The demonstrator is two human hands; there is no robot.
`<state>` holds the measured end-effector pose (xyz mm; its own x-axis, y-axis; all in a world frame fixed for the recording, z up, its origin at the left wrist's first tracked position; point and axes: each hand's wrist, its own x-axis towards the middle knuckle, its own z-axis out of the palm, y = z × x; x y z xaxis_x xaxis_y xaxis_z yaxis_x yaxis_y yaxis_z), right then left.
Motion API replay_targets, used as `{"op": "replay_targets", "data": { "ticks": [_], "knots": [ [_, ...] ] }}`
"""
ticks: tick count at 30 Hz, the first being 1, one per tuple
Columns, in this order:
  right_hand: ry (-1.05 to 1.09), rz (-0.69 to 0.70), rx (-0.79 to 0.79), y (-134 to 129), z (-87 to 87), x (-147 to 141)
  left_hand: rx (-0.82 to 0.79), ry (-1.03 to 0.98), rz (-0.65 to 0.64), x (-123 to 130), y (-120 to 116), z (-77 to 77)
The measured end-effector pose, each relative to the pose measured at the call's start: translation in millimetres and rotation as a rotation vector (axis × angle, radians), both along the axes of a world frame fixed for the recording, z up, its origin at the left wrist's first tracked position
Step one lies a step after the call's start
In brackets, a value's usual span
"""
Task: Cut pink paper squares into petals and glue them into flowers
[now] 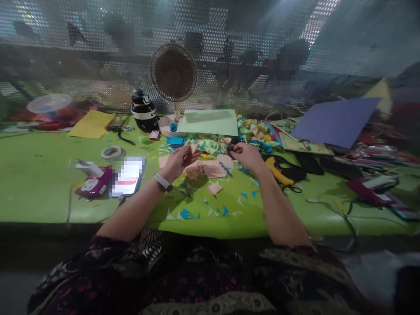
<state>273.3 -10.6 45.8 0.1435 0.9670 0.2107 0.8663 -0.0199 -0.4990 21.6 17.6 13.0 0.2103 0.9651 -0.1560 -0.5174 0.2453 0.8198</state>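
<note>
My left hand (180,161), with a watch on the wrist, is over the left side of the paper pile. Its fingers are bent together, and whatever is between them is too small to make out. Below and beside it lie crumpled pink paper pieces (213,169). My right hand (246,156) is closed around the dark handles of a pair of scissors (230,150), whose thin blades point up and left. Between and behind both hands sits a heap of crumpled green paper (210,145). Small blue and white paper scraps (187,214) are scattered on the green table nearer to me.
A fan (173,72) and a black bottle (144,110) stand at the back. To the left are a phone (128,175), a tape roll (112,152) and a purple device (93,186). A yellow banana-shaped item (278,172) and purple sheet (334,120) lie right.
</note>
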Motion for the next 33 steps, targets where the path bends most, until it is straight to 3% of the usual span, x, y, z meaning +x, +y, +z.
{"op": "replay_targets", "data": {
  "ticks": [3, 7, 20, 29, 31, 33],
  "knots": [
    [-0.234, -0.031, -0.125, 6, -3.5, 22, -0.012, -0.027, -0.021, 1, 0, 1.3],
    [-0.354, -0.026, -0.234, 13, -9.7, 38, -0.065, -0.031, -0.051, 2, -2, 6.0],
    [-0.372, -0.073, -0.341, 18, -17.7, 34, -0.115, 0.024, -0.12, 5, -3, 9.4],
    [-0.349, -0.105, -0.463, 14, -10.4, 28, 0.111, 0.071, -0.192, 2, -8, -1.7],
    [-0.338, -0.1, -0.426, 12, -7.7, 27, 0.112, 0.085, -0.187, 2, -6, -5.0],
    [-0.307, -0.113, -0.29, 8, -3.5, 23, 0.095, 0.118, -0.181, 2, -6, -6.6]
  ]
}}
